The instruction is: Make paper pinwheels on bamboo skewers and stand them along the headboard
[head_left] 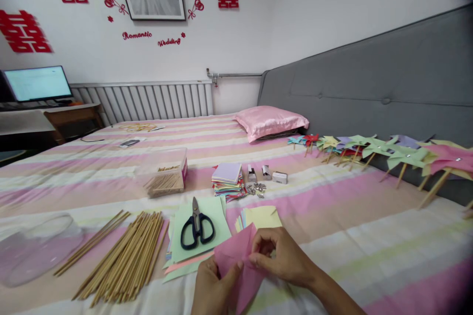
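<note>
A pink paper square point(236, 251), partly folded, is held low in the middle of the view over the striped bedspread. My left hand point(210, 288) pinches its lower left edge with thumb and fingers closed. My right hand point(283, 256) grips the right side, its fingers curled onto a fold. Just beyond the paper lie dark-handled scissors point(197, 230) on a pale green sheet point(218, 216) and a small fan of yellow sheets point(260, 216).
Bamboo sticks point(125, 256) spread at the left beside a clear plastic lid point(33, 248). Farther off are a box of short sticks point(166, 179), a stack of coloured paper point(227, 179), metal pins point(256, 188), and finished pinwheels point(388, 155) along the grey headboard.
</note>
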Demonstrator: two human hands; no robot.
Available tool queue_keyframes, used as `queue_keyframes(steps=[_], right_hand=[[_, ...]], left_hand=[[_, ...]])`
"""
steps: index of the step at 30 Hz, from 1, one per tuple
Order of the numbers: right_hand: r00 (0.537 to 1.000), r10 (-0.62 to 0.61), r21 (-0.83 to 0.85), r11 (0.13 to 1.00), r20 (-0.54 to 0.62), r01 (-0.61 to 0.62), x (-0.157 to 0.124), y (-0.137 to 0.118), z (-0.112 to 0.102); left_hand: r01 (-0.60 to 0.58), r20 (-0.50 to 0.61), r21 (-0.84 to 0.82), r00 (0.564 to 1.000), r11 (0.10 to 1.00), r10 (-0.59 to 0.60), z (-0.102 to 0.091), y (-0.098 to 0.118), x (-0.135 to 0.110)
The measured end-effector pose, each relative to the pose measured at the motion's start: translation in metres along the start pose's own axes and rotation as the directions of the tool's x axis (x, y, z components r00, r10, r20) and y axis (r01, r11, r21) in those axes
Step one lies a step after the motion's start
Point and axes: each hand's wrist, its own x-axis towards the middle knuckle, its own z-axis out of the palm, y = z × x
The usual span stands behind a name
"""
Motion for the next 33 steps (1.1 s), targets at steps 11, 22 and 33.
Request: queue_keyframes(steps=[11,22,33], right_hand=[[0.998,-0.057,-0.077,0.996,-0.039,0.054,0.000,0.004,0.006],[0.998,-0.047,0.022,0.999,-0.045,0.048,0.002,-0.002,0.000],[0.990,0.014,0.260,0.964,0.140,-0.051,0.001,0.001,-0.006]], left_hand=[[-0.036,-0.088,-0.017,0.996,0.999,0.034,0.012,0.006,-0.004],[-0.033,-0.110,-0.043,0.993,0.998,0.029,0.009,0.000,-0.001],[0.134,0.097,-0.180,0.988,0.974,-0.118,0.010,0.000,-0.004]])
